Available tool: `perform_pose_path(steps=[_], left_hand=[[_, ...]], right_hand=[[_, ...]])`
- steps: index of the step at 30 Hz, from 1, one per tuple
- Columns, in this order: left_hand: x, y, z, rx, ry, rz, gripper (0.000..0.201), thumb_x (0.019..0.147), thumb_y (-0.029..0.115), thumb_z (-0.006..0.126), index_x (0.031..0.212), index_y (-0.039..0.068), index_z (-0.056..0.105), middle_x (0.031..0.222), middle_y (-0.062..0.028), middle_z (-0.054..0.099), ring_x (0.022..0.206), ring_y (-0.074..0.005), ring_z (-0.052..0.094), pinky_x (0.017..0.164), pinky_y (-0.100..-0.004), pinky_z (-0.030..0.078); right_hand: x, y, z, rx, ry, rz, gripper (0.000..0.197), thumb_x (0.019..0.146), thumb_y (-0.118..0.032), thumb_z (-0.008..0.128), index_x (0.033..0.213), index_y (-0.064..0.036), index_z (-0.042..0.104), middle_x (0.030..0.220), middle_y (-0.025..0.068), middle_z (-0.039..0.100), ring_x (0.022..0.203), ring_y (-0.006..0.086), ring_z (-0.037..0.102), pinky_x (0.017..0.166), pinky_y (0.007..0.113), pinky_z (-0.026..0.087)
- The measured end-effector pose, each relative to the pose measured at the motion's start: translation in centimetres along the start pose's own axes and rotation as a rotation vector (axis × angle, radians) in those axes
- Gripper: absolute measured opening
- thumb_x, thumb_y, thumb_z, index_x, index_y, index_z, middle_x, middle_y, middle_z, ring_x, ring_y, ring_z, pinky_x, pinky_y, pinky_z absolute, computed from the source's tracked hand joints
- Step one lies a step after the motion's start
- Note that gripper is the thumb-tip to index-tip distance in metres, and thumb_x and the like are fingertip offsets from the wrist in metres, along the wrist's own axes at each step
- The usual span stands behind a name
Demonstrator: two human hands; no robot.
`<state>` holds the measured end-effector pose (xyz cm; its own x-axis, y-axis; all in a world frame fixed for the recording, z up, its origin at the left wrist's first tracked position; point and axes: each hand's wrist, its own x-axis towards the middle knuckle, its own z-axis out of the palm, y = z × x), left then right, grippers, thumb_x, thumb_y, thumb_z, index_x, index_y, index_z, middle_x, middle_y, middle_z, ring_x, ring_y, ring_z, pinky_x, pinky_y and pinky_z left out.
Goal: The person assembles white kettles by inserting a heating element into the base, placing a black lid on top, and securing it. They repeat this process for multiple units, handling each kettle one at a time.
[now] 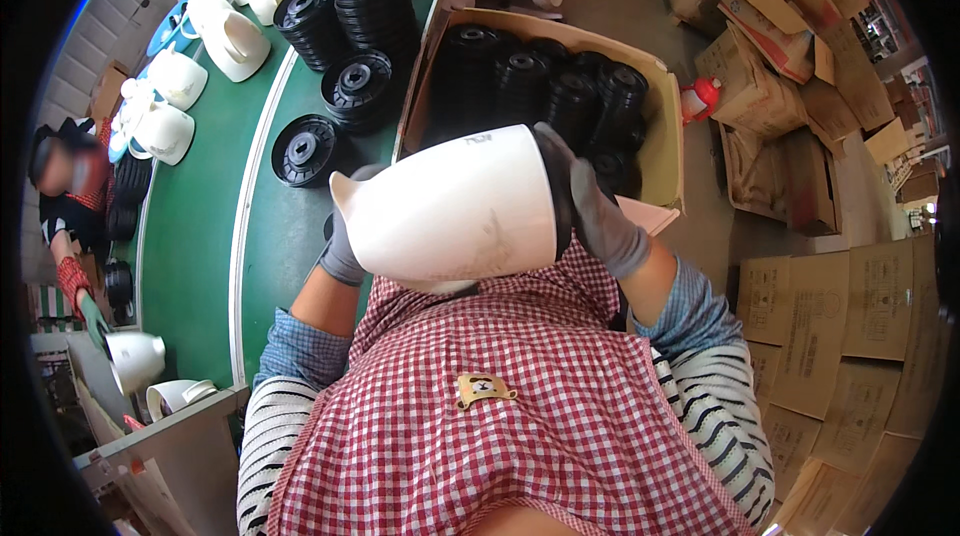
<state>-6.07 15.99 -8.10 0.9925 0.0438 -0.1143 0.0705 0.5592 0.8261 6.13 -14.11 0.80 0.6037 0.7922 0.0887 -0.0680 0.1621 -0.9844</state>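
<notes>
A white kettle body [450,206] lies on its side in front of my apron, its spout pointing left. My left hand [345,251], in a grey glove, grips it near the spout end; most of those fingers are hidden behind the kettle. At the other end, my gloved right hand [605,221] is closed on the black bottom part [562,191] of the kettle. Just beyond the kettle, a loose black round base [305,150] lies on the green table [205,236]. Behind that stand stacks of similar black bases [357,86].
An open carton [668,136] full of stacked black bases stands beyond my right hand. White kettles [230,41] line the table's far left side. At left, a co-worker's gloved hand [92,318] is at another white kettle [135,361]. Cartons [830,326] are piled at right.
</notes>
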Motion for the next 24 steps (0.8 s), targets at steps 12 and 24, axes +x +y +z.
perform_pose_path(steps=[12,24], left_hand=[[-0.4,1.3,3.6,-0.391,0.016,-0.169,0.073,0.095,0.063,0.05,0.13,0.0,0.06,0.122,-0.0217,0.065,0.109,-0.0348,0.066,0.094,-0.0504,0.054],[-0.4,0.8,3.4,-0.415,-0.245,-0.185,0.073,0.099,0.059,0.05,0.144,0.001,0.049,0.136,-0.0216,0.06,0.118,-0.0356,0.064,0.101,-0.0499,0.052]], right_hand=[[-0.8,-0.6,0.7,-0.259,0.057,-0.266,0.092,0.096,-0.058,0.055,0.162,-0.0088,0.015,0.164,0.0158,0.026,0.15,0.0287,0.03,0.123,0.042,0.023],[-1.9,1.1,0.7,-0.578,0.041,-0.538,0.101,0.093,-0.067,0.055,0.161,-0.004,0.015,0.164,0.0206,0.021,0.153,0.0356,0.02,0.124,0.047,0.016]])
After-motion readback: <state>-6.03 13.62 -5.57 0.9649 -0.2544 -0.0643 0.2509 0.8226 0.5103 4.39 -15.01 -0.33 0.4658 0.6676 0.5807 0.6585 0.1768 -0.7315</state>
